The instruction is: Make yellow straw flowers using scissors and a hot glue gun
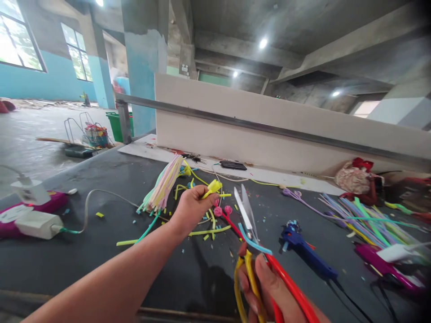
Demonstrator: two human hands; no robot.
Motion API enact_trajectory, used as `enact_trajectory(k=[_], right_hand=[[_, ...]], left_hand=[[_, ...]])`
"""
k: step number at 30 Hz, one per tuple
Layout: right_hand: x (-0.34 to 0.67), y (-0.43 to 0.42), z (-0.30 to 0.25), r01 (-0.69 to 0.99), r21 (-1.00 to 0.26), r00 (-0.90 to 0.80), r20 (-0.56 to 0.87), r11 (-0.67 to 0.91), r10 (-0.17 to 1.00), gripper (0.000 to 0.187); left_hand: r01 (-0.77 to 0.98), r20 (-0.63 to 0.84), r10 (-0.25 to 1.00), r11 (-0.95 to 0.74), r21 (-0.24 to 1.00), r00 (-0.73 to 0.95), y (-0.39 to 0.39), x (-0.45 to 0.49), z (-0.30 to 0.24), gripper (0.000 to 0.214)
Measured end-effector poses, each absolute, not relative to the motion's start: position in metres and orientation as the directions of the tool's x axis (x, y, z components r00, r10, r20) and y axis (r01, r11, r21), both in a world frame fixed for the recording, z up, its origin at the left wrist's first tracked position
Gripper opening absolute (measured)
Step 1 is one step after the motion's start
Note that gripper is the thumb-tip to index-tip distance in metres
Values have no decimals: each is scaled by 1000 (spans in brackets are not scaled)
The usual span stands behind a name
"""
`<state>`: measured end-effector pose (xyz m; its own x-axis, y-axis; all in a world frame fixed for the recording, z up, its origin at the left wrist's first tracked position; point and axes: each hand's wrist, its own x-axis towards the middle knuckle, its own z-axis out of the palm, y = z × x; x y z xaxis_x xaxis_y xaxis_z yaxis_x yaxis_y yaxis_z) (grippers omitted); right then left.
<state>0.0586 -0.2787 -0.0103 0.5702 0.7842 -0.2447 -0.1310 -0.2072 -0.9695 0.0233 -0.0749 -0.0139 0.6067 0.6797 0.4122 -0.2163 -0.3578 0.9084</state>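
Observation:
My left hand is closed on a small yellow plastic flower piece with a thin yellow stem, held above the dark table. My right hand grips scissors with yellow and red handles, blades slightly apart and pointing up and away. A short blue strip lies across the scissors near the pivot, and a red tube runs through the same hand. Pink flower pieces lie on the table between my hands.
A bundle of pastel tubes and yellow offcuts lie ahead. A blue glue gun and more coloured tubes are at right. White power adapters on a pink block sit at left. A white partition backs the table.

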Motion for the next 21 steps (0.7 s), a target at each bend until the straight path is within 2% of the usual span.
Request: enact_trajectory(k=[5, 11, 21], right_hand=[[59, -267, 3, -142, -961, 626, -273, -237, 730, 51], [67, -266, -5, -138, -961, 632, -272, -239, 725, 55], [58, -239, -1, 114, -942, 628, -177, -315, 758, 63]], left_hand=[[-226, 444, 698, -388, 894, 562, -73, 19, -9, 30], [-274, 400, 757, -296, 915, 517, -68, 18, -7, 30], [-206, 453, 700, -412, 888, 552, -69, 17, -9, 32]])
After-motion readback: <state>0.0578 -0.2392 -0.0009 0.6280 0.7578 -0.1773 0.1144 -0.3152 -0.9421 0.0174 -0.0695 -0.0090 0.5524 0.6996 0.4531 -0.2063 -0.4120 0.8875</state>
